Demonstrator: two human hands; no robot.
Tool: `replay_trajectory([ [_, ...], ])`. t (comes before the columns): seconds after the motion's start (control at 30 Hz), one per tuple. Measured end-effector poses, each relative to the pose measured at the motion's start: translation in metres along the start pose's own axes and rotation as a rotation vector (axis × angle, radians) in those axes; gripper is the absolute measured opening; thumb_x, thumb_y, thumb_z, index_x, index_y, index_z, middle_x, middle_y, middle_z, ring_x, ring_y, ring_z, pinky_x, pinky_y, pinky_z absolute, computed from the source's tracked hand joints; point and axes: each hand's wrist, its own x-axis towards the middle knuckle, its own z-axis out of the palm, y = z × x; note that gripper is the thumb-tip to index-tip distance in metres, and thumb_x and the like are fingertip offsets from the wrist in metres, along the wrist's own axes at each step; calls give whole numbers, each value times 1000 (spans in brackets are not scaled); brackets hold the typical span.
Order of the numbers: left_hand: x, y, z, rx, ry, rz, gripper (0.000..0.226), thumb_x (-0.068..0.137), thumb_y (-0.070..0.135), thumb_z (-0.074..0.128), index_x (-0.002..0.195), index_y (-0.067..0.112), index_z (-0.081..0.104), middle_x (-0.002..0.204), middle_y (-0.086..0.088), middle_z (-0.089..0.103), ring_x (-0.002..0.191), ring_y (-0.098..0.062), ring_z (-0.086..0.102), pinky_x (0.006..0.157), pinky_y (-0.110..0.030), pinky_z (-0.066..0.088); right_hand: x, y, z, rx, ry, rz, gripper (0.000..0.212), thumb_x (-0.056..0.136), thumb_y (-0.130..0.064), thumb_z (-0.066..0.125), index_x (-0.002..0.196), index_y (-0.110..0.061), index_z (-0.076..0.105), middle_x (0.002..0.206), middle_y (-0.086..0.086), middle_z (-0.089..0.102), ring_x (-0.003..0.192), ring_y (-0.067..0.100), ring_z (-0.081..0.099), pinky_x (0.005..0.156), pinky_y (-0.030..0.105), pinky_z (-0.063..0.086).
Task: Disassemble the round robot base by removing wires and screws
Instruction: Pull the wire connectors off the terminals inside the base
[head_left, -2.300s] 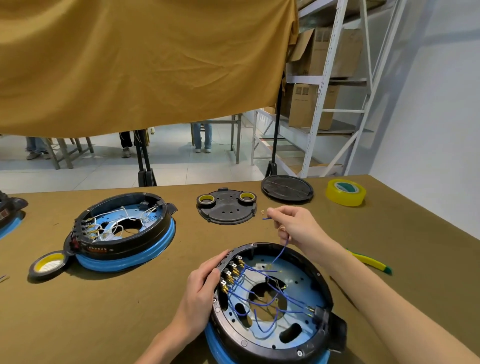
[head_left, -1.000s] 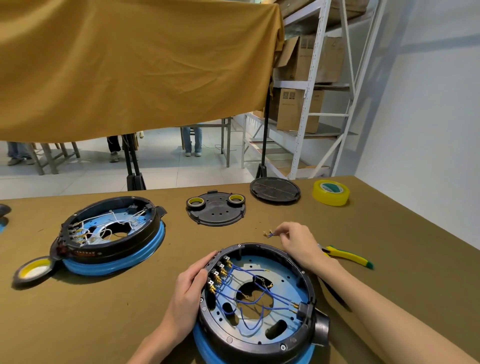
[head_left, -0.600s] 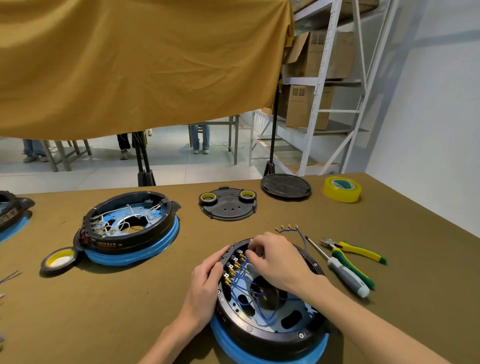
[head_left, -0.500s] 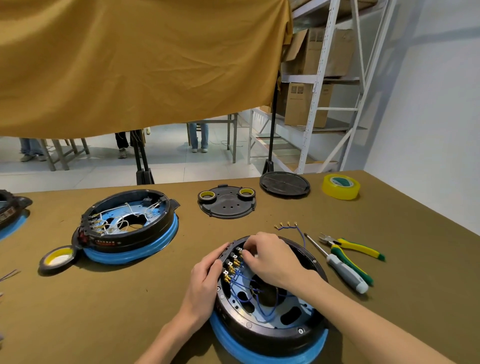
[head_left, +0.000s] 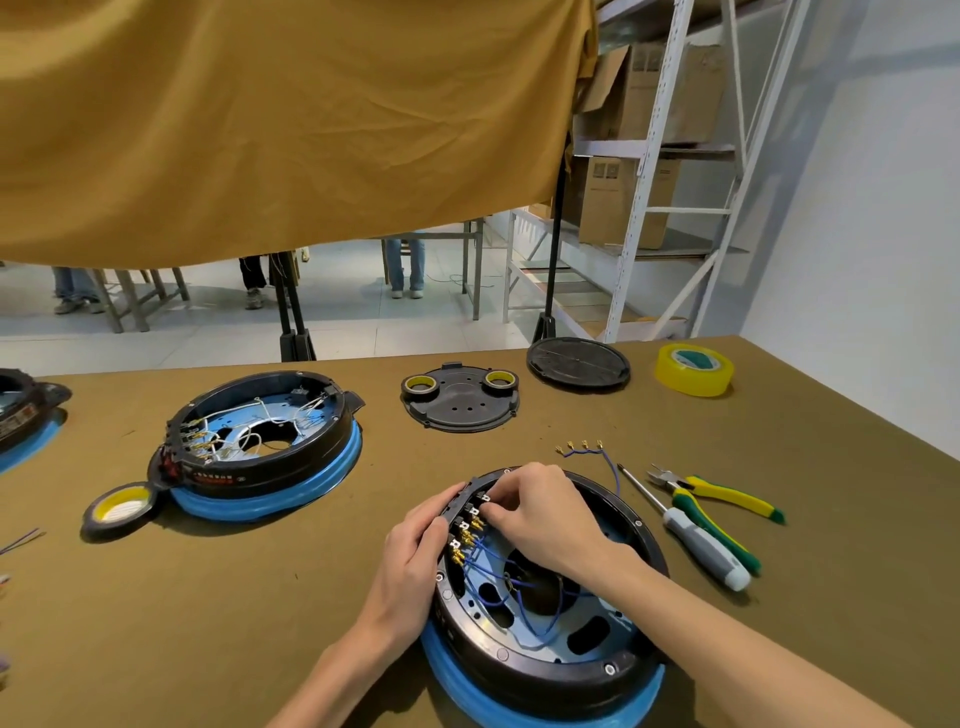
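head | olive table (head_left: 208, 623) | ochre curtain (head_left: 285, 130) | shelving (head_left: 670, 156)

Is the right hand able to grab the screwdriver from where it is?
Probably yes. The screwdriver lies bare on the table just right of the round base, beside the pliers, with nothing covering it. The right hand is busy at the wire terminals, so it must let go first.

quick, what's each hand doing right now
Left hand: grips the rim of the round black robot base on its blue ring.
Right hand: fingers curled at the brass wire terminals; what they pinch is hidden.
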Motion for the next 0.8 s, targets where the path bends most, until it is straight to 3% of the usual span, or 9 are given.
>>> replay_trajectory([
  [0.37,2,-1,-2,30,-13,-4,52,97,39,41,144,25,57,141,2,63,132,-14,58,112,-49,45,-3,-3,2,-64,53,26,19,88,-40,66,90,-25,78,78,-10,73,76,12,67,69,29,55],
  [0.8,1,-1,0,20,-15,15,54,96,39,40,145,22,56,143,2,62,134,-13,56,114,-49,44,-4,-2,3,-34,22,55,20,90,-36,65,87,-21,79,74,-7,73,71,11,67,70,35,59],
])
